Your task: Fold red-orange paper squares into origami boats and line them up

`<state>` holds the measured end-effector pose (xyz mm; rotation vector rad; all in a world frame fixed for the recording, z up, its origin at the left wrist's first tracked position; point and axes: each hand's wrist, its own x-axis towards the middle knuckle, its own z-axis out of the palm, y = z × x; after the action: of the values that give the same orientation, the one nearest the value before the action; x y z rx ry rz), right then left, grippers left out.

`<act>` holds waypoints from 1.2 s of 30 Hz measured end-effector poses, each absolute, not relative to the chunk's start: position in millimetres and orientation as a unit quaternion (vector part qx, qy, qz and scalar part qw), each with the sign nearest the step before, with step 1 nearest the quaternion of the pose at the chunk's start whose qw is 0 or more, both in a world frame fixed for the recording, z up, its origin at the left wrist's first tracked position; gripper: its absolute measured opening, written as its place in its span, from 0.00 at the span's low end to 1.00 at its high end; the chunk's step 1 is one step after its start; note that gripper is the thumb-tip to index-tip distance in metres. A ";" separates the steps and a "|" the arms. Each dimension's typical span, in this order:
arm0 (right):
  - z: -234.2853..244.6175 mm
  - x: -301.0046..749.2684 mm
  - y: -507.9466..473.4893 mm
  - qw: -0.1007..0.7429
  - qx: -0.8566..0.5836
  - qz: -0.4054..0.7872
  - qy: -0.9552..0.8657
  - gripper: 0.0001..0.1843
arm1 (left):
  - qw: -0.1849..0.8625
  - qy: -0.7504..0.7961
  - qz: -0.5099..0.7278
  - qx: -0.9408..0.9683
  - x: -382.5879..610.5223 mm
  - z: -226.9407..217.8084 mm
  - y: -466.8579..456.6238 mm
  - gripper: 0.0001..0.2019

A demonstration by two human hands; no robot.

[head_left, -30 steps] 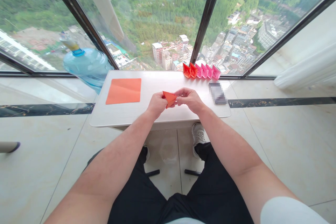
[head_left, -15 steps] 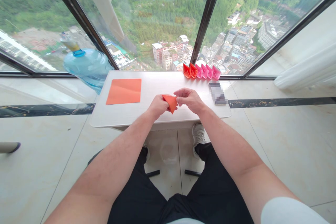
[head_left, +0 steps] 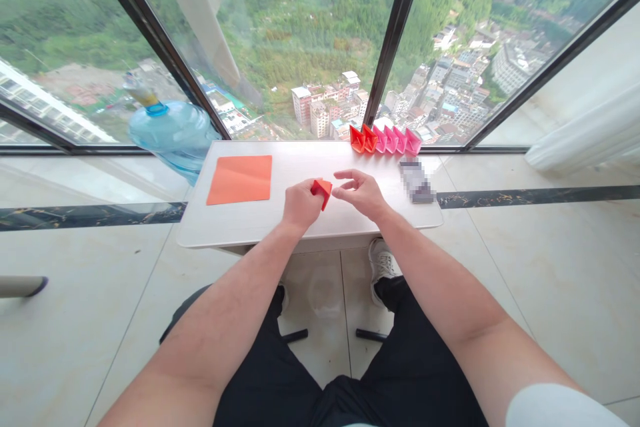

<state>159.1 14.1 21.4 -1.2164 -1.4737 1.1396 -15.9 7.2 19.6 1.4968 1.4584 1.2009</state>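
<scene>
My left hand [head_left: 300,203] is closed round a small folded orange paper piece [head_left: 321,191], held just above the white table [head_left: 250,223] near its middle. My right hand [head_left: 361,193] hovers beside the paper on its right, fingers apart and slightly curled, with nothing in them. A flat orange paper sheet [head_left: 241,179] lies on the table's left part. Along the far edge by the window stands a row of folded paper pieces [head_left: 384,139], orange ones at the left and pink ones at the right.
A phone [head_left: 416,181] lies on the table's right side. A big blue water bottle [head_left: 173,135] stands on the floor left of the table, against the window. My legs and a white shoe [head_left: 381,259] are under the table.
My right hand has let go of the folded orange paper and opened. The left hand has kept it and now holds it more bunched. The camera tilted slightly.
</scene>
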 end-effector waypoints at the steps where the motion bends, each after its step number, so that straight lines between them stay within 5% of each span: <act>1: 20.2 156.1 12.1 0.436 -0.496 0.432 -0.614 0.26 | 0.345 0.556 0.477 0.586 -16.0 18.9 6.6 0.03; 9: 7.8 143.3 4.8 0.472 -0.499 0.277 -0.672 0.14 | 0.364 0.550 0.464 0.591 -11.6 22.5 2.1 0.09; 15: 5.6 146.8 3.6 0.470 -0.492 0.227 -0.696 0.14 | 0.427 0.553 0.474 0.536 -8.9 16.9 6.3 0.17; 23: 9.3 145.6 1.1 0.502 -0.466 0.239 -0.688 0.14 | 0.607 0.465 0.519 0.381 -6.6 29.6 3.2 0.20; 36: 17.8 145.0 7.3 0.538 -0.488 0.425 -0.540 0.15 | 0.542 0.450 0.556 0.441 -8.4 23.5 6.9 0.19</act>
<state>145.0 7.3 17.8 -1.1598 -1.2851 1.0102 -8.4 6.9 23.5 1.0476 1.0681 1.3214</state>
